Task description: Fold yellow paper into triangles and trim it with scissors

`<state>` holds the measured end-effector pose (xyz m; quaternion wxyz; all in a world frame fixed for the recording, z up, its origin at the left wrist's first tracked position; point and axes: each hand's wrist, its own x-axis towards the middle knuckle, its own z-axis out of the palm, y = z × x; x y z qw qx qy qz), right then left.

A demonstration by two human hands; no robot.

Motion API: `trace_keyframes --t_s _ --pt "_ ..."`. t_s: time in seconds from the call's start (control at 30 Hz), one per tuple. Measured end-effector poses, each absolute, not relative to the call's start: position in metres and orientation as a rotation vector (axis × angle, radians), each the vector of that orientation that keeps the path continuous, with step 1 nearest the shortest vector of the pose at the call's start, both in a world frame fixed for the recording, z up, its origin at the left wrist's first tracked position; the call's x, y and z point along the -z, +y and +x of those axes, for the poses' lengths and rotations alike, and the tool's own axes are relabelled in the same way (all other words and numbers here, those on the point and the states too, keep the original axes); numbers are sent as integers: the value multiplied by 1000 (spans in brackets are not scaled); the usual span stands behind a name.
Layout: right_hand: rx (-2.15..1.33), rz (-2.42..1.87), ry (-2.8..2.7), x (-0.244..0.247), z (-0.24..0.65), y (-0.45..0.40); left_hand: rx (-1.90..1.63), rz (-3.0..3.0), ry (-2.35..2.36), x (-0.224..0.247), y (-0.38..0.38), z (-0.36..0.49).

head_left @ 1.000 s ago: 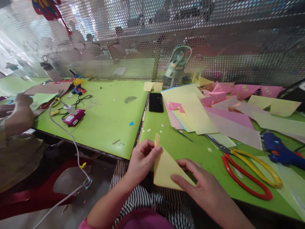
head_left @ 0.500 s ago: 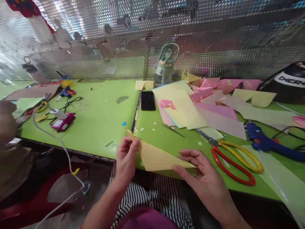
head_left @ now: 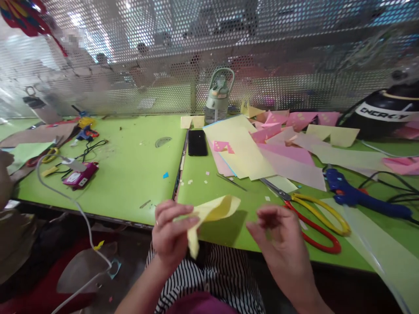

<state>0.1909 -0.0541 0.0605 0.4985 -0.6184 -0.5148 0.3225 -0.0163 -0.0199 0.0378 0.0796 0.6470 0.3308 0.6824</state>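
A folded piece of pale yellow paper (head_left: 218, 208) is pinched in my left hand (head_left: 173, 226), its long end curling out to the right and a narrow strip hanging below my fingers. It is held just above the front edge of the green table (head_left: 131, 174). Apart from the paper, my right hand (head_left: 281, 244) hovers to its right, fingers curved, thumb and fingertips separated, with nothing between them. Red-and-yellow-handled scissors (head_left: 314, 218) lie right beside it. Beyond my hands rest thin tweezers (head_left: 231, 182) and a stack of yellow paper sheets (head_left: 244, 148).
A blue glue gun (head_left: 363, 192) lies at the right, before a black bag (head_left: 379, 113). Pink cut paper pieces (head_left: 297, 120) are heaped at the back. A phone (head_left: 197, 142) and water bottle (head_left: 217, 98) stand mid-table. A white cable (head_left: 78, 205) hangs over the left edge.
My right hand has let go of the yellow paper and moved slightly right. In my left hand the paper has turned, its loose end now curled upward. The view has shifted slightly right.
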Motion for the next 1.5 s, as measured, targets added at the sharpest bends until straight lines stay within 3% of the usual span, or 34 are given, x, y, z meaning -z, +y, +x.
trace_keyframes --t_s 0.1,0.2,0.3,0.47,0.53,0.67,0.9,1.1,1.5 --pt "-1285 -1365 -1343 -67 188 -54 -1983 2462 878 -33 -28 -15" --pt "-1593 -1191 -1233 -76 180 -50 -1597 2656 661 -22 -38 -10" --pt "-1555 -1238 -1147 -80 178 -43 -1174 2746 531 -19 -47 -9" --pt "-1487 -1327 -1501 -86 187 -40 -1453 2219 774 -52 -43 -20" --pt "-1307 -1374 -1758 -90 188 -42 -1256 1793 971 -68 -32 -22" --pt "-1006 -1467 -2038 -90 183 -46 -785 1361 824 -78 -10 -18" --pt "-1035 -1503 -2049 -89 176 -42 -919 1474 889 -69 -14 -11" --pt "-727 -1576 -2079 -88 170 -43 -1054 1348 852 -64 -18 -5" --pt "-546 -1534 -2154 -80 169 -43 -1105 1085 922 -67 -16 3"
